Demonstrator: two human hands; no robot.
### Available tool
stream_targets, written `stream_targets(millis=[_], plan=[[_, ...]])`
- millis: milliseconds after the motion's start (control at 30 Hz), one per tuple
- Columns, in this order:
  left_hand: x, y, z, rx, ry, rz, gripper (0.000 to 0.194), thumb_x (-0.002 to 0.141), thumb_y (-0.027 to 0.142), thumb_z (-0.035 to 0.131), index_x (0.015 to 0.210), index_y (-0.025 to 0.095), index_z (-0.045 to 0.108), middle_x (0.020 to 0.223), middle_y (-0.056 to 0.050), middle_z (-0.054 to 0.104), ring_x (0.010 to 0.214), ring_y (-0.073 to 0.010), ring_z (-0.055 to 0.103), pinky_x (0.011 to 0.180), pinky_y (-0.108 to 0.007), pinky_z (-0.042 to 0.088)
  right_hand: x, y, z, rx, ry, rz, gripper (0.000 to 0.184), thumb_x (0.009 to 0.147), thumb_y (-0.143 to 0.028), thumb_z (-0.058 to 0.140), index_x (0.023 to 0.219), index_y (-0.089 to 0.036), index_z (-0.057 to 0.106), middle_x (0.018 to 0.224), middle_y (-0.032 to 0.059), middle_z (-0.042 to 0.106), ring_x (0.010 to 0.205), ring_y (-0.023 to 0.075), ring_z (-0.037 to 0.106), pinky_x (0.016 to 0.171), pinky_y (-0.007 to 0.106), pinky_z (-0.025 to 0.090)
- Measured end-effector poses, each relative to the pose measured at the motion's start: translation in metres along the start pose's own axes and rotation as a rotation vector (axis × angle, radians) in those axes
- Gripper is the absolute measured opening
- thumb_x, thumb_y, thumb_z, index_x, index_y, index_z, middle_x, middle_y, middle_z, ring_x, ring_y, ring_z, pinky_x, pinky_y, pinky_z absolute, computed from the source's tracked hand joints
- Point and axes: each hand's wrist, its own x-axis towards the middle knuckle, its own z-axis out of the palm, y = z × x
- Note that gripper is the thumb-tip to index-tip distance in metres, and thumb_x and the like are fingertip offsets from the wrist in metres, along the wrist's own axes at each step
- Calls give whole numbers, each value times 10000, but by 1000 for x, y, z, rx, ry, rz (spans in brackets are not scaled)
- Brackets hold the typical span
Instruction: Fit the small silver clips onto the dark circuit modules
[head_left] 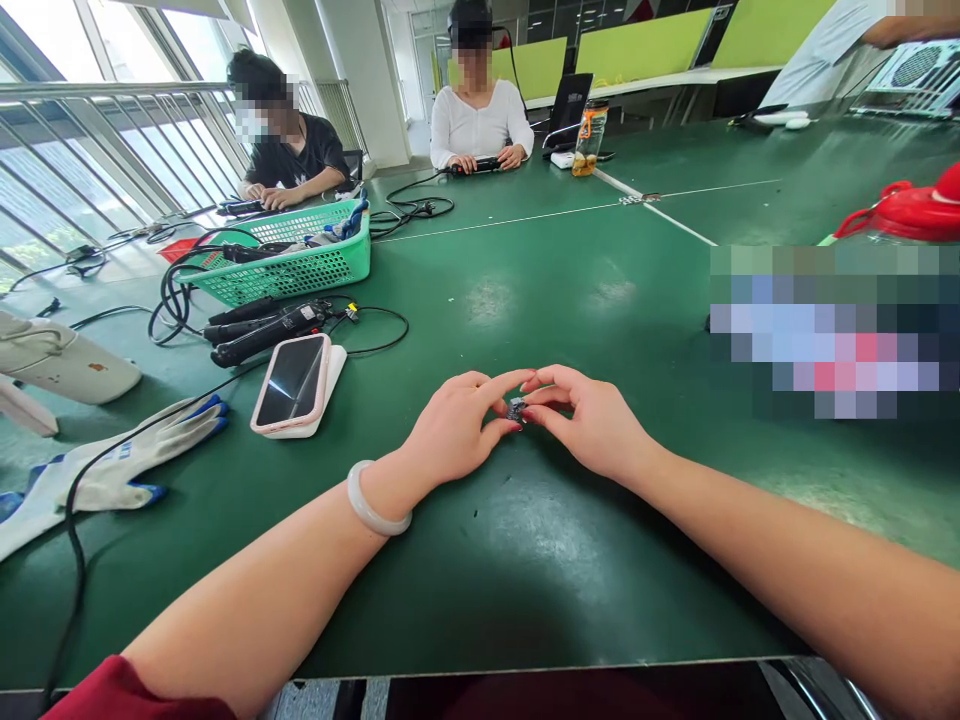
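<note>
A small dark metallic piece point(515, 409) is pinched between my fingertips, just above the green table point(570, 540). Its exact kind is too small to make out. My left hand point(461, 425), with a pale bangle point(375, 500) round the wrist, closes on it from the left. From the other side my right hand point(589, 420) grips it between thumb and fingers. The fingertips of both hands meet around the piece and hide part of it. To the left of my hands lies a phone point(292, 382) on top of a white flat object.
At left stand a green basket point(300, 265) with cables and tools, black corded tools point(262, 328) and a white-blue glove point(127, 455). Two people sit across the table. An orange-capped bottle point(589, 140) stands far back; a red item point(911, 210) is at right.
</note>
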Motion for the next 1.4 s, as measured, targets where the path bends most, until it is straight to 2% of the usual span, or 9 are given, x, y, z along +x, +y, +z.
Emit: stream_targets(millis=[167,367,533,600,700,800,933,1133,1400], plan=[[0,0,0,-101,-33,-18,575,811,274,607,1349,259,405,856,15,678,941,-183,575,926,-357,412,-2,-3,-1,-24,-14,-38,165,783,-229,589,943,-239,551,818,-9,731,799,174,693,783,328,511],[1,-1,0,-146,-50,-53,489,840,259,534,1320,239,444,841,1,645,837,-158,584,868,-342,441,1,-3,-4,-164,-59,-95,164,833,-221,522,956,-250,627,840,-11,731,772,170,676,769,324,497],[3,-4,-1,-111,-16,-170,258,856,234,458,1050,242,628,856,-14,641,788,-159,572,750,-308,456,6,5,-11,-454,-69,-164,152,831,-205,551,824,-234,700,826,16,709,806,186,614,752,326,474],[4,-5,0,-129,-7,-221,227,871,264,438,965,231,643,856,-14,646,759,-155,573,722,-300,456,6,7,-10,-514,-101,-187,134,833,-221,574,812,-227,707,835,22,702,831,191,589,773,332,467],[5,-8,2,-162,10,-270,216,872,287,458,996,229,625,855,-7,661,768,-158,580,727,-300,458,4,8,-6,-556,-143,-240,138,845,-239,578,831,-217,713,870,35,692,857,199,564,802,344,462],[5,-10,4,-197,-2,-298,251,884,246,432,1071,236,598,871,-6,685,832,-164,600,787,-310,458,3,9,-3,-590,-146,-275,206,864,-162,514,864,-211,714,896,42,686,855,197,555,809,343,461],[5,-12,6,-200,-17,-314,262,888,236,429,1087,236,600,920,-21,692,846,-166,615,810,-323,465,6,11,-7,-641,-112,-236,191,860,-162,519,845,-206,704,904,46,682,847,202,553,795,346,454],[5,-12,7,-186,-29,-306,259,872,233,469,1095,236,601,836,-8,690,789,-164,615,780,-319,472,9,13,-11,-675,-150,-185,159,855,-217,558,728,-201,651,828,39,657,809,198,537,750,334,433],[6,-11,5,-171,-26,-311,237,847,236,523,1062,248,622,844,-1,691,836,-175,627,806,-324,476,7,10,-10,-670,-157,-175,157,868,-155,502,776,-195,623,835,41,638,824,195,537,746,323,427]])
